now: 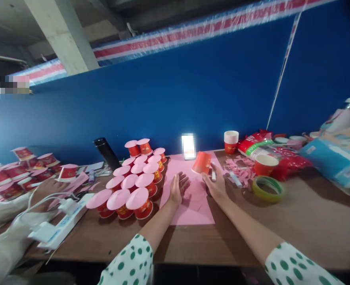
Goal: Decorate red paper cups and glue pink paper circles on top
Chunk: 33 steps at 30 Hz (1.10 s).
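Above the pink paper sheet (pixel 189 213), my right hand (pixel 218 186) grips a red paper cup (pixel 201 162), which is tilted with its wide rim toward the lower left. A small white stick (pixel 213 175) also shows between the fingers of that hand; its kind I cannot make out. My left hand (pixel 178 190) is open over the sheet, palm turned toward the cup and apart from it. To its left stand rows of upside-down red paper cups (pixel 144 208), topped with pink paper discs (pixel 137 198).
Pink scraps (pixel 243 168), a tape roll (pixel 268 189), an upright cup (pixel 265 164) and stacked cups (pixel 231 141) lie right. A lit phone (pixel 188 146) leans at the back. Left are a black bottle (pixel 106 153), a power strip (pixel 66 223) and a co-worker's hand (pixel 48 192).
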Tool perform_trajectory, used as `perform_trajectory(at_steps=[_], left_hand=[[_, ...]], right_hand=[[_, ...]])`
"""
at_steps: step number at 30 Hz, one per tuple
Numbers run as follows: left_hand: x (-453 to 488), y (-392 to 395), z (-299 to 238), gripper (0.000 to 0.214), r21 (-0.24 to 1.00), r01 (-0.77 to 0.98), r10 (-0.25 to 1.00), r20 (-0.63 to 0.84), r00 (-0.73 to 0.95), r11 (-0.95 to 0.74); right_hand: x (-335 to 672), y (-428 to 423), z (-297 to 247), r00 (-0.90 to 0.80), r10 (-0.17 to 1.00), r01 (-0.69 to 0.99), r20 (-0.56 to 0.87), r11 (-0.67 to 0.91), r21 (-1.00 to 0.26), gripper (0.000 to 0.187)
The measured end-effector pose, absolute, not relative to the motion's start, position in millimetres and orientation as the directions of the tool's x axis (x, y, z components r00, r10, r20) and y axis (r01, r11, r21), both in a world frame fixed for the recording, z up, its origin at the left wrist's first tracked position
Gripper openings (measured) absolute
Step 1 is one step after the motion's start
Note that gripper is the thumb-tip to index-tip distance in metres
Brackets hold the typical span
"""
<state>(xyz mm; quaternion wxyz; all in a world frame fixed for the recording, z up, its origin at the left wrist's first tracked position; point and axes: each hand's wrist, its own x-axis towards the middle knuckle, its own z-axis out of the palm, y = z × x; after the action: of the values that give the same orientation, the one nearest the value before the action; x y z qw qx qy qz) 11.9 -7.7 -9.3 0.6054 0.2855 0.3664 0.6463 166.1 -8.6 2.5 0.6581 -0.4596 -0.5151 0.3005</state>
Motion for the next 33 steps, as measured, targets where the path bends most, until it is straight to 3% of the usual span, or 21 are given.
perform_trajectory(at_steps=[6,10,15,18,24,28,30,33], left_hand=[[2.1,1.8,1.4,0.053,0.838,-0.534,0.986,-0.162,-0.048,0.112],[0.4,6.6,4.4,0.053,0.902,-0.421,0.988,-0.140,-0.073,0.096],[3.5,-8.8,2.9,0.044,0.995,-0.104,0.996,-0.006,-0.091,-0.003],[-5.1,-36.5,3.2,0.034,0.980,0.170,0.993,0.108,-0.046,-0.098],[-36.0,-93.8,-0.1,0.059,0.771,0.612,0.978,0.204,0.029,-0.179],[-39.6,-106.2,-7.3,0.084,0.408,0.903,0.989,0.110,0.100,-0.137],[-37.2,-106.5,-9.3,0.089,0.220,0.968,0.992,0.047,0.113,-0.121],[-34.2,-105.5,-9.9,0.091,0.132,0.985,0.993,0.024,0.112,-0.114]], right_hand=[[177.8,5.8,-4.5,0.484,0.786,0.162,0.385,0.352,-0.922,0.066],[178.7,11.4,-10.6,0.516,0.740,0.280,0.432,0.331,-0.901,0.064],[178.0,13.0,-14.0,0.498,0.709,0.362,0.499,0.352,-0.863,0.065],[178.0,13.5,-14.9,0.494,0.687,0.393,0.533,0.370,-0.842,0.063],[177.4,15.5,-17.3,0.499,0.686,0.403,0.529,0.357,-0.843,0.062],[177.1,16.7,-18.9,0.499,0.684,0.418,0.533,0.349,-0.839,0.063],[177.4,16.9,-19.4,0.501,0.682,0.425,0.532,0.342,-0.838,0.062],[178.0,17.4,-20.2,0.504,0.682,0.431,0.529,0.333,-0.839,0.064]])
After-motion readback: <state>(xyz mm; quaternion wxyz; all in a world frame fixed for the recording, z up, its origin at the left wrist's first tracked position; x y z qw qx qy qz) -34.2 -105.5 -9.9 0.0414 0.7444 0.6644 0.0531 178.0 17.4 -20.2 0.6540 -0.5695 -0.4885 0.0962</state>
